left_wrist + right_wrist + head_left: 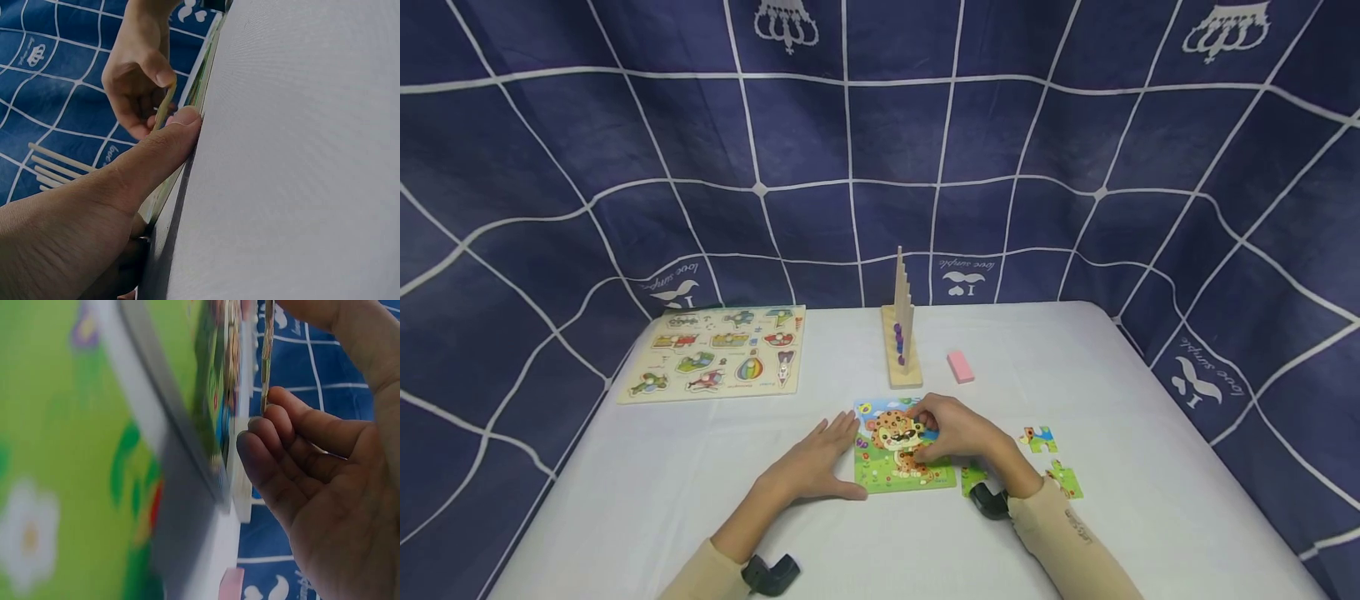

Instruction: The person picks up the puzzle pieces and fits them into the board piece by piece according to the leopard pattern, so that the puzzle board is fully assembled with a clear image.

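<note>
A jigsaw board (895,482) with a spotted cartoon leopard lies flat on the white table. My right hand (958,429) is over its right side and pinches a puzzle piece (165,105) between thumb and fingers. In the right wrist view this puzzle piece (268,359) is edge-on, raised above the board. My left hand (820,465) rests at the board's left edge, fingers extended and thumb stretched along the lower left corner. One loose puzzle piece (973,473) lies under my right wrist, partly hidden. Two more puzzle pieces (1041,440) lie farther right.
Behind the board stands a wooden base (906,382) with upright sticks and small purple beads. A pink block (959,367) lies right of it. At the back left is a wooden knob-puzzle board (700,385) with vehicle pictures. A blue checked curtain (895,133) encloses the table.
</note>
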{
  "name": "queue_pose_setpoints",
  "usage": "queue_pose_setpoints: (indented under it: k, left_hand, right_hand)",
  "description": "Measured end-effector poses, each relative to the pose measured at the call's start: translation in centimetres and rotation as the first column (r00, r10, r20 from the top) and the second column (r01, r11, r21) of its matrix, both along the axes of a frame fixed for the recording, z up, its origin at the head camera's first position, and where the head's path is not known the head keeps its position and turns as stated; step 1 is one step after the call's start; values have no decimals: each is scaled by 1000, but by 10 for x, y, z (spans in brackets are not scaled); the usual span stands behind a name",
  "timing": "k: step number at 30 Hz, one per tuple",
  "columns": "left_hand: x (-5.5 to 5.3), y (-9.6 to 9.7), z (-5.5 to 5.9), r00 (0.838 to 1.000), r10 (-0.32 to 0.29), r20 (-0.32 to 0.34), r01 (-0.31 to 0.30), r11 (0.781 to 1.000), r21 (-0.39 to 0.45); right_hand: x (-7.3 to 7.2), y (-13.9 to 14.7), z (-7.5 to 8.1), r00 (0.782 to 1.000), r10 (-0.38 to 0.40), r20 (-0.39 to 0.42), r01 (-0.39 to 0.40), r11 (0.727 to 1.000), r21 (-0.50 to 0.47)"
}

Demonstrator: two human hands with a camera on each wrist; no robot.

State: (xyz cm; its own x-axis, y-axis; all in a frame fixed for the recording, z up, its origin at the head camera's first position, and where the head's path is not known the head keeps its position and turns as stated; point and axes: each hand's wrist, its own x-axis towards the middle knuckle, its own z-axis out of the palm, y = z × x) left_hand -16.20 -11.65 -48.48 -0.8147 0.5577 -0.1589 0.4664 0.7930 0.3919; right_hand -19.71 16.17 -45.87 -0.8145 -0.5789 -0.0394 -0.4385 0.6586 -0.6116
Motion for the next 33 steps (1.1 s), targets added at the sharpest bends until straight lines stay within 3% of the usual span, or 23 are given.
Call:
queue_pose_setpoints:
  k: [18,33]
  left_hand:
    - [0,0,-1,1000,5,7,-5,1000,-2]
    - [-1,1,0,1000,8,4,-8,1000,-18]
  right_hand:
    - [2,-24,-4,998,-30,-49,37,987,159]
    - [1,-28,-6,995,-90,-33,95,979,183]
